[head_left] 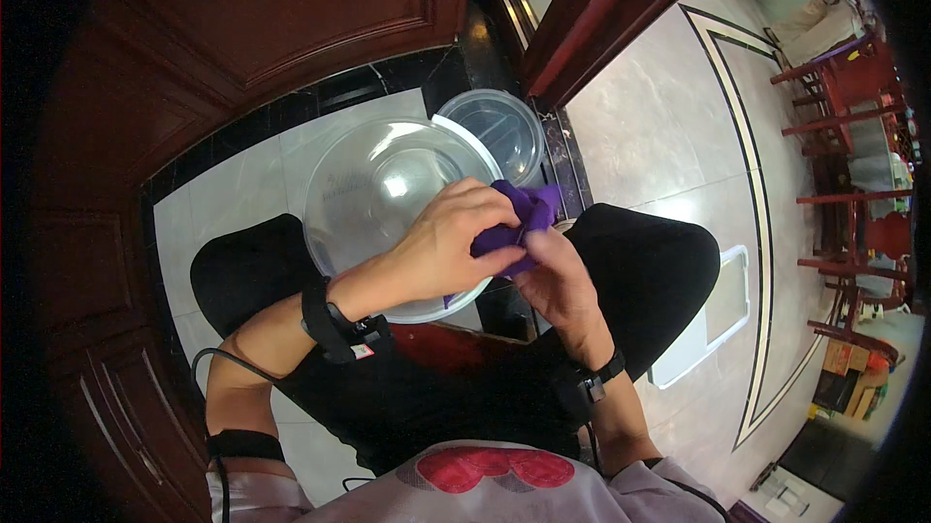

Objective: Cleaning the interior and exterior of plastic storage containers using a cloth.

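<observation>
A bunched purple cloth (529,208) is between my two hands, over the right side of a large clear round basin (354,179). My left hand (456,237) reaches across the basin with its fingers closed round the cloth's left part. On the cloth's lower right, my right hand (558,281) has thumb and fingers closed on it, slightly blurred. Part of the basin's near side is hidden by my left forearm. The basin stands between my knees, and its pale rim passes just under the cloth.
Behind the basin to the right sits a round clear plastic lid or container (495,130). A white rectangular plastic piece (703,329) lies on the tiles beside my right knee. Dark red wood panels (262,19) rise at the left, and red chairs (824,126) stand far right.
</observation>
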Tool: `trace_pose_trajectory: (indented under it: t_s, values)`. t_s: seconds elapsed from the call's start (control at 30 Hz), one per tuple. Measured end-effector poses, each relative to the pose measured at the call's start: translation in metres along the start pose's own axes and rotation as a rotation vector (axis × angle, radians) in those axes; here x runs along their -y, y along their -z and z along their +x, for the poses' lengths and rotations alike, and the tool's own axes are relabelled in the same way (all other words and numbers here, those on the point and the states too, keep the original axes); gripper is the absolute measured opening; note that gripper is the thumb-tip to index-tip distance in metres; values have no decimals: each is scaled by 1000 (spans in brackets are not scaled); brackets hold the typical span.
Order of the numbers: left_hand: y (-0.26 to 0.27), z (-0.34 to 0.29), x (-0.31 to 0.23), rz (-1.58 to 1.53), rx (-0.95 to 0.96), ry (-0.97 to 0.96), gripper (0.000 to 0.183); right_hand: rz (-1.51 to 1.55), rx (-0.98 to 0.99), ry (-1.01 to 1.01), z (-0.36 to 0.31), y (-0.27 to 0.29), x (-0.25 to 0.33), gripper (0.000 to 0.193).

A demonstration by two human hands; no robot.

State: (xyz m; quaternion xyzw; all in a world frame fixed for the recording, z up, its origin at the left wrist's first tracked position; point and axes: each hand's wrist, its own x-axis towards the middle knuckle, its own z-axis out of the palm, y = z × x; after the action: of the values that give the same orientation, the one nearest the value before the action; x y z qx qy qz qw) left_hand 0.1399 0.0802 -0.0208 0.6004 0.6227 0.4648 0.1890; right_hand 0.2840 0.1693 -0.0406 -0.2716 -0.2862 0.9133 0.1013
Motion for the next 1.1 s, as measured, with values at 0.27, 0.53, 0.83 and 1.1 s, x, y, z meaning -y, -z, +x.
trace_pose_trajectory:
  t_s: [0.27, 0.53, 0.83, 1.1]
  values:
    - [-5, -3, 7, 59, 76, 8, 19, -159, -42, -43, -7, 3, 3, 26]
    - [27, 17, 8, -557, -376, 429, 13, -1034, -362, 440, -26, 52, -12, 33]
    - [-43, 2, -42, -144, 215, -302, 13, -528, -157, 496, -45, 16, -23, 34]
    - [-59, -19, 32, 505, -141, 372, 56, 354, 58, 370, -20, 58, -3, 10]
